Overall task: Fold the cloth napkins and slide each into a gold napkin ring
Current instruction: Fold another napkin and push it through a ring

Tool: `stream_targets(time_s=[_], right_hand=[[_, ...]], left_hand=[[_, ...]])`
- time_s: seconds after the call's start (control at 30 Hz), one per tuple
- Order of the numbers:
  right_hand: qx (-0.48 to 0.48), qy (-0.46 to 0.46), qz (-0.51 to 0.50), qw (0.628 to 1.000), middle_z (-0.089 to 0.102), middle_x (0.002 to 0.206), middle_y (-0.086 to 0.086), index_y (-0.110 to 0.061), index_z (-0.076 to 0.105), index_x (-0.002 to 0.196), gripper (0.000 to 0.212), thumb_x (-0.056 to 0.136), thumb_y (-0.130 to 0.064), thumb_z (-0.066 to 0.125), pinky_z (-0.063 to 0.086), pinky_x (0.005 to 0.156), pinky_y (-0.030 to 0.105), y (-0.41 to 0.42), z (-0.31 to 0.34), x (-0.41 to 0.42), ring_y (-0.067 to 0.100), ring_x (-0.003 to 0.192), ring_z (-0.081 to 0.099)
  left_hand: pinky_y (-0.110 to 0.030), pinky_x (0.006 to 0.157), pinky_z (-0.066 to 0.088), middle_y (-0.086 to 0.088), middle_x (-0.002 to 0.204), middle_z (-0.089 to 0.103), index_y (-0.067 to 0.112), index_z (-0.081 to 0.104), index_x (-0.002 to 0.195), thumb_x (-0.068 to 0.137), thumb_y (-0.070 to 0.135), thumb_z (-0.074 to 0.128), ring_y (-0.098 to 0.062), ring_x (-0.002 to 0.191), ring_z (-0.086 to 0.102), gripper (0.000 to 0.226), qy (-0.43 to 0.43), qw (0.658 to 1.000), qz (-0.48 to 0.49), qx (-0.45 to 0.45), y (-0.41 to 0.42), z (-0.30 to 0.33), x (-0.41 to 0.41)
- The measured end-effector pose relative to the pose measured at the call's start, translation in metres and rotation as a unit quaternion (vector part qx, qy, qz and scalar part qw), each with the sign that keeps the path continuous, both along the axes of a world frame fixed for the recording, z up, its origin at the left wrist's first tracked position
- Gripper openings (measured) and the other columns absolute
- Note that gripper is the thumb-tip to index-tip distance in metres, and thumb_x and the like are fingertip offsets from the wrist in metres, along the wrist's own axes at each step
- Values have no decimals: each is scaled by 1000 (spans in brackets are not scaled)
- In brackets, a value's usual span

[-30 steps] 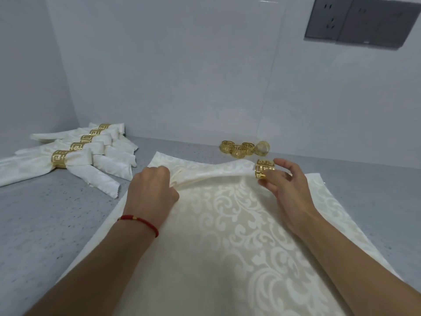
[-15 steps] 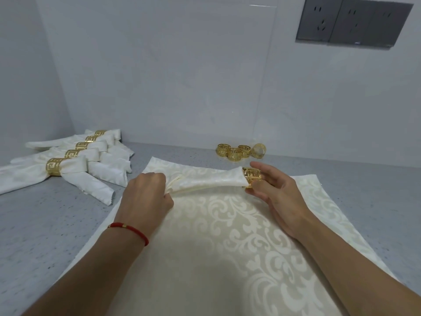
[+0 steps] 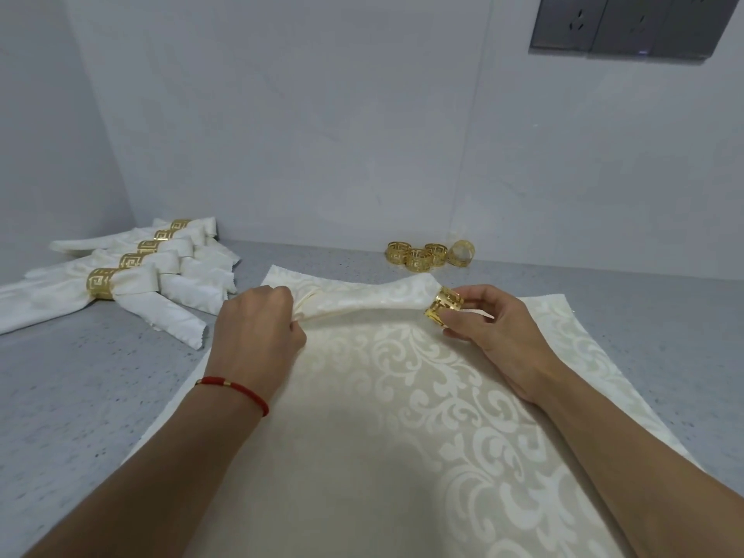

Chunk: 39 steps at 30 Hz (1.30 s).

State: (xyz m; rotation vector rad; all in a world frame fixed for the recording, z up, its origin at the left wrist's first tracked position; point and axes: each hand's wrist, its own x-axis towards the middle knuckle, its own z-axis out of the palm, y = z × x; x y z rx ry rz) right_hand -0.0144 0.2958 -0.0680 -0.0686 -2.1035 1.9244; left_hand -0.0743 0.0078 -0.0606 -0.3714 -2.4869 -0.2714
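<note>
Flat cloth [image 3: 362, 457]: nearest to us, a big cream damask piece with a scroll pattern spread out on the grey speckled counter [image 3: 80, 388]. Both our forearms reach out over it.
Bracelet [image 3: 237, 388]: thin red cord with a tiny gold bead, on our left wrist.
Left hand [image 3: 257, 328]: fingers curled tight, bunching up the left end of the folded napkin [image 3: 362, 302]. Knuckles face up, so we can't see the fingertips themselves.
Folded napkin: gathered into a narrow roll that runs left to right between our two hands, sitting on the far part of the flat cloth.
Right hand [image 3: 495, 328]: thumb and fingers pinch the gold ring [image 3: 443, 312] at the napkin's right tip. The other fingers are loosely curled.
Gold ring: tilted, with its opening facing the napkin's end. The tip looks like it's just going in, but we can't tell how far.
Finished napkins [image 3: 133, 275]: five of them fanned out far left by the corner, each cinched in its own gold band.
Spare rings [image 3: 428, 253]: a little cluster of four at the back against the wall, one lying on its side.
Wall sockets [image 3: 628, 26]: dark grey panel up top right.
</note>
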Motion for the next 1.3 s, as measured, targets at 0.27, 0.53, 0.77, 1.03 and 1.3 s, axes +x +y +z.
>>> stream_targets(time_s=[0.27, 0.53, 0.77, 1.03, 1.3], right_hand=[[30, -2, -5, 1000, 73, 115, 0, -19, 71, 114, 38, 80, -10, 86, 58, 87, 30, 1, 0, -1, 17, 90, 76], [120, -4, 88, 989, 75, 117, -1, -18, 69, 118, 46, 80, 5, 82, 60, 91, 36, 4, 4, 1, 16, 109, 72], [170, 7, 99, 980, 75, 113, 1, -23, 70, 112, 44, 78, -3, 87, 60, 90, 37, -3, 10, 0, 24, 100, 74], [489, 97, 14, 867, 70, 104, -22, -35, 68, 108, 39, 75, -51, 82, 38, 108, 35, -29, 19, -2, 0, 103, 62], [507, 132, 11, 852, 70, 107, -16, -30, 65, 114, 34, 84, -27, 82, 41, 101, 28, -22, 19, -2, 7, 102, 62]], left_hand=[[-34, 46, 37, -1, 47, 35, 9, 39, 53, 59, -1, 72, -28, 45, 40, 35, -19, 999, -23, -20, -10, -4, -1], [-33, 47, 33, -7, 48, 45, 3, 46, 54, 59, -3, 72, -30, 45, 44, 27, 1, 999, -53, 6, -14, -4, -7], [-35, 56, 34, -12, 54, 50, 1, 50, 60, 67, 2, 70, -35, 55, 50, 21, -1, 999, -32, 34, -18, -3, -7], [-35, 54, 35, -9, 53, 49, 6, 45, 57, 63, -1, 67, -34, 52, 49, 24, 11, 997, -67, 22, -6, -6, -2], [-36, 48, 38, -11, 49, 48, 2, 48, 56, 58, 1, 73, -32, 47, 47, 25, 32, 996, -72, 41, -14, -5, -6]])
